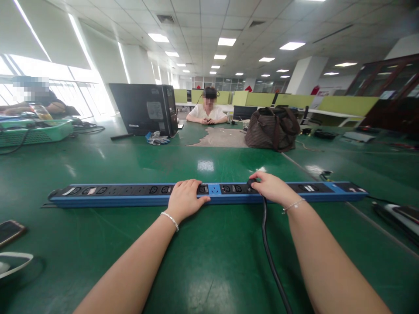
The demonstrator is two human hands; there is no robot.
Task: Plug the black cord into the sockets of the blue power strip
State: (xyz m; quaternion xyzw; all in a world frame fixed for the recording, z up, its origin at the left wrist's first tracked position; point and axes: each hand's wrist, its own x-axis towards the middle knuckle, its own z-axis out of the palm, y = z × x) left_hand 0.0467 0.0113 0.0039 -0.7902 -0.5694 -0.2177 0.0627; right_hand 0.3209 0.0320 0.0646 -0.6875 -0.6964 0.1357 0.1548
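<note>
A long blue and black power strip (124,201) lies across the green table in front of me, with rows of sockets along its top. My left hand (186,198) rests over its middle, fingers across the top and thumb along the near side, gripping it. Just right of the bright blue socket section, my right hand (270,187) pinches a black plug (251,183) at the strip's top face. From that plug a thick black cable (267,246) runs down toward me. My fingers partly hide the plug, so how deep it sits in a socket cannot be made out.
A black computer case (144,109), gloves (157,138) and a brown bag (270,130) stand beyond the strip. At left are a green basket (49,134), a phone (11,231) and a white-rimmed object (16,257). One person (207,109) sits opposite, another (36,98) far left.
</note>
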